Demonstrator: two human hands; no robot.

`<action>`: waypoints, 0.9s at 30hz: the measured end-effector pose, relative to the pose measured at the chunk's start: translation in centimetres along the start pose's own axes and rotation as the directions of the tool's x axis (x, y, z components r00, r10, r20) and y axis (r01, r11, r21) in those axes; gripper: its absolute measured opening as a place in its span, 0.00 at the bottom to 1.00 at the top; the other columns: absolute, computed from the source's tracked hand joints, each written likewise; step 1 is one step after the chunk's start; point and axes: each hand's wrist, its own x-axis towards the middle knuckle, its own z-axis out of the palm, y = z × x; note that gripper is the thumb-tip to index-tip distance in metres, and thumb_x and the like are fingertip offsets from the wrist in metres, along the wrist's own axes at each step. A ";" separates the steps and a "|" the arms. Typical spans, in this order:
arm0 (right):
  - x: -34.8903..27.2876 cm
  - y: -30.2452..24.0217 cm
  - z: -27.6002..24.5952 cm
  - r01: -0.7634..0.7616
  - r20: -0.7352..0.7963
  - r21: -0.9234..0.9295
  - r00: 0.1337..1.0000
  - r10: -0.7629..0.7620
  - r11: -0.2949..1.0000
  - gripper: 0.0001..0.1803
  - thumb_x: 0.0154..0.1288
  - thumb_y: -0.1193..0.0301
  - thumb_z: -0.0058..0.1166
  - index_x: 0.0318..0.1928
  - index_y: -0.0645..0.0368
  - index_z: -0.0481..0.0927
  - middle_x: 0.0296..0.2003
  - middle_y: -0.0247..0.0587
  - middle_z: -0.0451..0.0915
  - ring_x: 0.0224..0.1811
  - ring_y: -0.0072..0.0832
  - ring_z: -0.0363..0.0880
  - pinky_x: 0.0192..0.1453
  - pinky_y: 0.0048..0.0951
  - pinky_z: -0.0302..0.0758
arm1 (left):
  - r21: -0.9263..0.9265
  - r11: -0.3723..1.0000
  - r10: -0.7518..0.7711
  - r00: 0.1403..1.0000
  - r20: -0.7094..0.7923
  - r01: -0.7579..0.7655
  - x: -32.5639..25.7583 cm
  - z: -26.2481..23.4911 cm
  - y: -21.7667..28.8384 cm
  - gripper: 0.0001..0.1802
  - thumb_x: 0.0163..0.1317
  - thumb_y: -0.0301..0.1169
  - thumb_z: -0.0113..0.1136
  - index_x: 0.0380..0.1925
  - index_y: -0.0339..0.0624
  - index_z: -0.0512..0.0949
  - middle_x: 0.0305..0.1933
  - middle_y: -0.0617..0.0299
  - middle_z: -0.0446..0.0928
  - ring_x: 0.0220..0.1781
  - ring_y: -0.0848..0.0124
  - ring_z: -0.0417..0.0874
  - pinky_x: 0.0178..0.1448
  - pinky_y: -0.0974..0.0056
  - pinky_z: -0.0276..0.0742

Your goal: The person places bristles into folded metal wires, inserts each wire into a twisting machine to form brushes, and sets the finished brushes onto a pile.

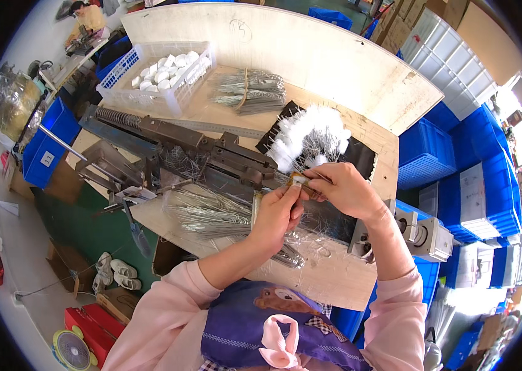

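My left hand [275, 216] and my right hand [352, 190] meet over the wooden workbench. The fingertips of both are closed on a small white and yellowish piece [298, 179], too small for me to tell its kind. Just beyond them lies a heap of white fluffy brush heads [298, 133] with thin wire stems, on a dark mat [360, 157]. A long dark metal bench fixture [211, 148] with a coil spring runs to the left of my hands. Beside my left wrist, a loose bundle of bent metal wires [208, 213] rests on the bench.
A clear plastic basket [177, 102] of white round caps stands at the back left. Near it lies a tied wire bundle [248, 93]. A metal cylinder unit [421, 232] sits by my right forearm. Blue crates [425, 151] are stacked at right. Another person [90, 21] works far left.
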 end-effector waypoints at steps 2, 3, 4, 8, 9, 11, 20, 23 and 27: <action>0.2 0.2 -0.5 -0.112 0.037 0.112 0.993 0.108 0.987 0.10 0.61 0.74 0.53 0.39 0.68 0.81 0.25 0.45 0.81 0.26 0.30 0.80 0.33 0.28 0.75 | 0.013 1.000 -0.010 1.000 -0.016 0.011 0.0 0.2 0.0 0.15 0.73 0.39 0.45 0.31 0.43 0.73 0.16 0.72 0.61 0.14 0.82 0.54 0.19 0.74 0.49; 0.3 0.4 -1.0 -0.216 0.075 0.226 0.976 0.204 0.950 0.11 0.62 0.74 0.54 0.40 0.69 0.81 0.25 0.43 0.81 0.23 0.24 0.79 0.31 0.26 0.75 | -0.002 1.000 -0.001 1.000 0.004 0.001 0.2 0.3 0.0 0.15 0.73 0.40 0.45 0.31 0.43 0.72 0.16 0.71 0.62 0.14 0.81 0.56 0.19 0.73 0.50; 0.6 0.7 -1.5 -0.219 0.111 0.260 0.974 0.196 0.940 0.11 0.64 0.75 0.54 0.39 0.73 0.80 0.25 0.40 0.82 0.23 0.18 0.78 0.28 0.23 0.75 | -0.016 1.000 0.004 1.000 0.022 -0.003 0.2 0.0 0.1 0.15 0.73 0.40 0.46 0.32 0.42 0.72 0.17 0.70 0.63 0.14 0.80 0.57 0.19 0.73 0.51; 1.8 1.0 -2.6 -0.376 0.275 0.380 0.918 0.284 0.845 0.12 0.67 0.72 0.54 0.40 0.73 0.79 0.30 0.40 0.82 0.27 0.20 0.80 0.31 0.21 0.78 | 0.152 0.988 -0.028 0.995 0.096 0.014 1.0 -0.8 -0.6 0.26 0.73 0.51 0.38 0.41 0.37 0.73 0.31 0.59 0.75 0.31 0.69 0.78 0.36 0.67 0.74; 1.9 1.3 -2.6 -0.372 0.260 0.393 0.922 0.286 0.841 0.12 0.67 0.72 0.54 0.40 0.73 0.79 0.30 0.40 0.82 0.27 0.20 0.80 0.31 0.21 0.78 | 0.168 0.986 -0.037 0.994 0.105 0.019 1.2 -0.4 -0.8 0.26 0.73 0.51 0.38 0.41 0.37 0.73 0.31 0.59 0.75 0.31 0.69 0.78 0.36 0.67 0.74; 1.7 1.8 -2.8 -0.364 0.330 0.386 0.912 0.242 0.847 0.13 0.68 0.69 0.52 0.41 0.71 0.79 0.31 0.39 0.81 0.30 0.19 0.80 0.33 0.22 0.77 | -0.131 0.991 -0.004 0.986 0.165 0.026 1.4 1.3 -1.6 0.37 0.71 0.59 0.31 0.56 0.32 0.66 0.52 0.49 0.72 0.59 0.62 0.73 0.64 0.58 0.70; -2.1 -0.8 -2.6 0.187 -0.082 -0.682 0.941 -0.328 0.707 0.24 0.47 0.80 0.51 0.49 0.55 0.79 0.46 0.52 0.74 0.45 0.44 0.71 0.53 0.41 0.70 | -0.597 0.764 -0.113 0.961 0.251 0.246 0.7 0.7 1.7 0.45 0.68 0.63 0.31 0.61 0.25 0.60 0.65 0.40 0.63 0.70 0.53 0.62 0.75 0.53 0.56; -1.9 -3.4 2.6 0.186 -0.162 -0.471 0.942 -0.293 0.862 0.20 0.48 0.79 0.54 0.45 0.56 0.80 0.40 0.43 0.76 0.37 0.37 0.75 0.47 0.38 0.69 | -0.731 0.585 0.175 0.826 0.536 0.351 2.0 -2.1 -0.9 0.43 0.69 0.62 0.33 0.61 0.28 0.62 0.63 0.44 0.66 0.68 0.55 0.65 0.74 0.53 0.57; -0.2 -1.6 0.1 0.070 -0.360 -0.338 0.912 -0.197 0.939 0.07 0.53 0.73 0.61 0.34 0.55 0.84 0.27 0.35 0.77 0.32 0.33 0.77 0.39 0.33 0.66 | -0.576 0.804 0.030 0.957 0.288 0.148 0.4 -0.8 0.7 0.39 0.69 0.61 0.33 0.58 0.33 0.66 0.61 0.51 0.69 0.66 0.61 0.68 0.74 0.53 0.57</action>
